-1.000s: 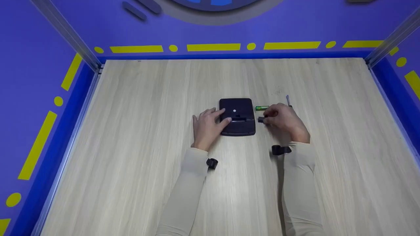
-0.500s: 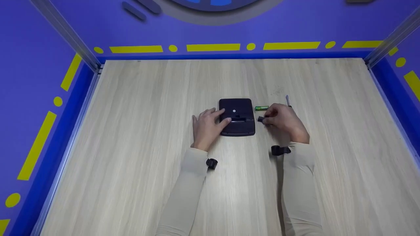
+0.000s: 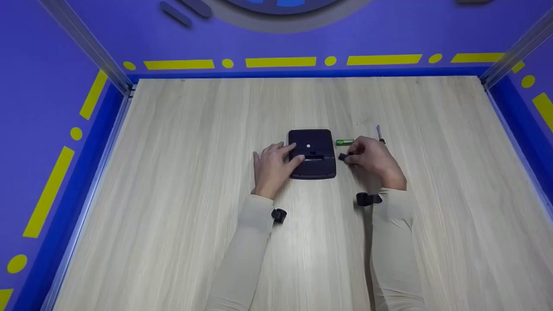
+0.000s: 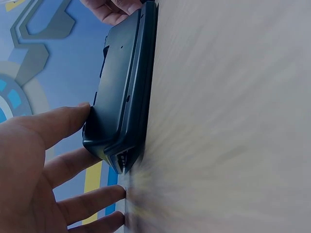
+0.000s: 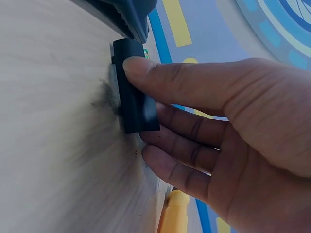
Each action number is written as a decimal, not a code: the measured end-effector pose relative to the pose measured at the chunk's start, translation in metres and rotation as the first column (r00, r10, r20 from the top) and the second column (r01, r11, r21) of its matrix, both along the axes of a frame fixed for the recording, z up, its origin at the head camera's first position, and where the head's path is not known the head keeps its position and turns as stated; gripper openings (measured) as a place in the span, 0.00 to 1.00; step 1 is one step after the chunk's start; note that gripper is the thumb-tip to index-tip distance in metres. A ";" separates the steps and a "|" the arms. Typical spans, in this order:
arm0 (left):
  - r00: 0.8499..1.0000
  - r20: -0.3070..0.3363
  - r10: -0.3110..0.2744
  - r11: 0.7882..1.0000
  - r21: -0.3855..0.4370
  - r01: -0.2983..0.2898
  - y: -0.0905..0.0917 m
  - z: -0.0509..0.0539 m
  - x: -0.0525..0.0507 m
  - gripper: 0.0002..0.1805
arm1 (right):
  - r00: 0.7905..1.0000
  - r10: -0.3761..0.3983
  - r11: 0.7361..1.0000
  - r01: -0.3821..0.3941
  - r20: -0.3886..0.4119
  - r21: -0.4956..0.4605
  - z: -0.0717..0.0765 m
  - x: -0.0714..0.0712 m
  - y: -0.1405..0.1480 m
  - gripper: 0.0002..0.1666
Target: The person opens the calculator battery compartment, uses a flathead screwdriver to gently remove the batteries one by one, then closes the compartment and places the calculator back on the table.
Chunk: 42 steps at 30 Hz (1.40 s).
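Blue walls (image 3: 276,45) with yellow dashes round a light wood tabletop (image 3: 181,172). Black device (image 3: 317,168) flat near table middle, slotted face up. Left hand (image 3: 271,170): fingers loosely extended, not clenched; thumb and index touch device's left side, other fingertips at the table. Right hand (image 3: 376,157): grasping, thumb and fingers pinching a small black piece. Slim metal-shafted tool (image 3: 379,131) just beyond right hand, partly hidden. Black piece (image 3: 342,157) just right of device, apart. Green battery (image 3: 344,142) beside device, near right fingers.
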<state>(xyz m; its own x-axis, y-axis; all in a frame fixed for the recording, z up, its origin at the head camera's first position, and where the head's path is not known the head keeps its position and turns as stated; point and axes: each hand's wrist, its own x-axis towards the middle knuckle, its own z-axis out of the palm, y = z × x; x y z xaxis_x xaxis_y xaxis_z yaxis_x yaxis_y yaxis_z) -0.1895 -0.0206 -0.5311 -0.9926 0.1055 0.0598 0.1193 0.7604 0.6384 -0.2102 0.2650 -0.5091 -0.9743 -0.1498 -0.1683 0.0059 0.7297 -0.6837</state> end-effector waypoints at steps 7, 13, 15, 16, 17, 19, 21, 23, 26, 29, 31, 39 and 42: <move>1.000 0.010 0.003 1.000 -0.006 -0.003 0.000 0.000 0.000 0.29 | 1.000 -0.013 1.000 0.013 0.024 0.000 0.001 0.001 -0.002 0.10; 1.000 0.009 0.009 1.000 -0.002 -0.009 0.001 0.000 0.000 0.29 | 1.000 -0.018 1.000 0.018 0.022 -0.006 0.001 0.002 -0.003 0.11; 1.000 0.010 0.011 1.000 -0.002 -0.011 0.001 0.000 0.000 0.29 | 1.000 -0.017 1.000 0.017 0.017 -0.008 0.001 0.002 -0.003 0.11; 1.000 0.011 0.012 1.000 -0.002 -0.012 0.001 0.001 0.000 0.29 | 1.000 -0.017 1.000 0.018 0.014 -0.008 0.001 0.002 -0.003 0.11; 1.000 0.012 0.013 1.000 -0.002 -0.013 0.001 0.001 0.000 0.29 | 1.000 -0.016 1.000 0.017 0.010 -0.009 0.001 0.003 -0.003 0.11; 1.000 0.013 0.009 1.000 0.001 -0.009 0.001 0.001 0.000 0.29 | 1.000 -0.017 1.000 0.017 0.006 -0.017 0.001 0.003 -0.003 0.10; 1.000 0.013 0.006 1.000 0.005 -0.006 0.001 0.001 0.000 0.29 | 1.000 -0.020 0.999 0.020 0.004 -0.026 0.001 0.003 -0.003 0.10; 1.000 0.012 0.003 1.000 0.008 -0.003 0.001 0.001 0.001 0.29 | 1.000 -0.023 0.999 0.023 0.002 -0.033 0.001 0.003 -0.003 0.09; 1.000 0.011 0.003 1.000 0.011 -0.003 0.001 0.001 0.001 0.29 | 1.000 -0.025 0.999 0.025 -0.006 -0.034 0.001 0.003 -0.003 0.07; 1.000 0.008 0.006 1.000 0.012 -0.006 0.000 0.001 0.001 0.29 | 1.000 -0.025 0.999 0.024 -0.016 -0.035 0.001 0.003 -0.003 0.05; 1.000 0.006 0.007 1.000 0.011 -0.008 0.000 0.001 0.000 0.29 | 0.999 -0.027 0.999 0.026 -0.025 -0.033 0.001 0.003 -0.003 0.05; 1.000 0.006 0.007 1.000 0.013 -0.007 0.000 0.000 0.000 0.28 | 0.996 -0.050 0.998 0.048 -0.070 -0.033 0.001 0.002 -0.003 0.05; 1.000 0.004 0.006 1.000 0.010 -0.006 0.001 0.000 0.000 0.28 | 0.993 -0.064 0.997 0.059 -0.097 -0.051 0.002 0.002 -0.004 0.04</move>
